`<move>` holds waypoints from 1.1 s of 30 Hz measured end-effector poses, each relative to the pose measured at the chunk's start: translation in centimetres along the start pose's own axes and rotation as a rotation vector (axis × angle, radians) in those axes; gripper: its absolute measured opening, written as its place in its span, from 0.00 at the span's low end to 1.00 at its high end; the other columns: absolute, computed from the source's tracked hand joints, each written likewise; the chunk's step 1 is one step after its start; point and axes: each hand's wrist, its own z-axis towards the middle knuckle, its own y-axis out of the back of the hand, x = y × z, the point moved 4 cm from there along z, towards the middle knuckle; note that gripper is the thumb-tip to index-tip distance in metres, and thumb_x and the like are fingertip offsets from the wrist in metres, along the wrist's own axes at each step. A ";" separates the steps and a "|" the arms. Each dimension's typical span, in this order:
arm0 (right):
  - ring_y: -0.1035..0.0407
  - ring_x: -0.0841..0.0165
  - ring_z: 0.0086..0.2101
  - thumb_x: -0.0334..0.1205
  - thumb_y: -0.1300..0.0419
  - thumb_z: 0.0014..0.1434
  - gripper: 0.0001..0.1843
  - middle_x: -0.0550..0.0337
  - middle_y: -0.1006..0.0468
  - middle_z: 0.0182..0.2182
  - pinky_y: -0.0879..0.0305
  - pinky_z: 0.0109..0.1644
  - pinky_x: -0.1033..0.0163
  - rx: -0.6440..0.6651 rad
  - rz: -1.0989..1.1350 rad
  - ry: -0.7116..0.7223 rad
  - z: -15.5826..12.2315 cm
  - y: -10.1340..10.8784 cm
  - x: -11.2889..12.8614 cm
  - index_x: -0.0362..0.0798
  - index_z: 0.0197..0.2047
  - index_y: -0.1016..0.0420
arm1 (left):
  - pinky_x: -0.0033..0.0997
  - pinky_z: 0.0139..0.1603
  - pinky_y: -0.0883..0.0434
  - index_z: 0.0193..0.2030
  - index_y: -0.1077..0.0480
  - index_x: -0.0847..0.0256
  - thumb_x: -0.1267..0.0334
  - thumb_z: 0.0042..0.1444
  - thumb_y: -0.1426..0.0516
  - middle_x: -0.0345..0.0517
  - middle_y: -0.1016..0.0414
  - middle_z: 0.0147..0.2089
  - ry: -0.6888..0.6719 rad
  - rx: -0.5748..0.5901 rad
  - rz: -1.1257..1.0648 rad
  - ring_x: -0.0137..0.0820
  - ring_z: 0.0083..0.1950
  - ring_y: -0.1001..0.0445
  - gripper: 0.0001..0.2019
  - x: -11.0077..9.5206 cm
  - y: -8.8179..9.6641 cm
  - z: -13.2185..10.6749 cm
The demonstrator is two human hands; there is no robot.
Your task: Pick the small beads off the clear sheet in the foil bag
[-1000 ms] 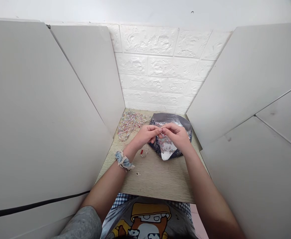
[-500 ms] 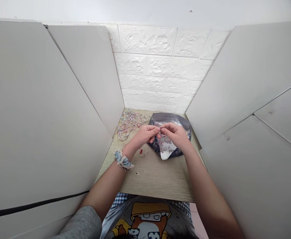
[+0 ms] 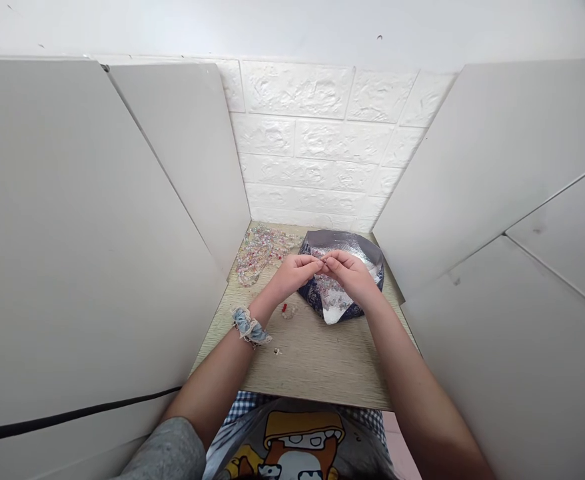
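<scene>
The left hand (image 3: pixel 300 272) and right hand (image 3: pixel 350 273) meet, pinching a tiny piece (image 3: pixel 324 263) I can't make out; bead strands (image 3: pixel 262 250) at the table's (image 3: pixel 322 367) far-left corner look finished, beads (image 3: pixel 328 288) in the bag (image 3: pixel 337 239) loose.

Bag (image 3: pixel 309 292), 1 o'clock: navy, pale-patterned outside; silvery lining (image 3: pixel 357 245)
Beads (image 3: pixel 258 251), 11 o'clock: mixed pink, white, red
Scrunchie (image 3: pixel 250 327): light blue, cream lace
Table (image 3: pixel 322 367): greyish-beige woodgrain
Wall (image 3: pixel 297 133): white brick pattern
</scene>
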 end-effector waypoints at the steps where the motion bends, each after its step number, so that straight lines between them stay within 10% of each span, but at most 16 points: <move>1: 0.34 0.72 0.29 0.48 0.41 0.47 0.13 0.63 0.30 0.25 0.36 0.39 0.63 -0.001 0.008 -0.002 0.0 0.0 0.0 0.47 0.29 0.32 | 0.22 0.17 0.56 0.25 0.32 0.68 0.58 0.46 0.47 0.33 0.49 0.14 -0.005 0.001 0.001 0.17 0.16 0.52 0.13 0.1 0.0 0.0; 33: 0.31 0.71 0.35 0.44 0.38 0.46 0.09 0.62 0.27 0.32 0.37 0.48 0.58 -0.002 0.255 0.008 -0.2 -0.5 -0.1 0.50 0.30 0.33 | 0.23 0.23 0.45 0.24 0.29 0.67 0.60 0.45 0.47 0.35 0.42 0.13 -0.077 -0.085 0.039 0.20 0.19 0.44 0.11 -0.8 0.3 -0.3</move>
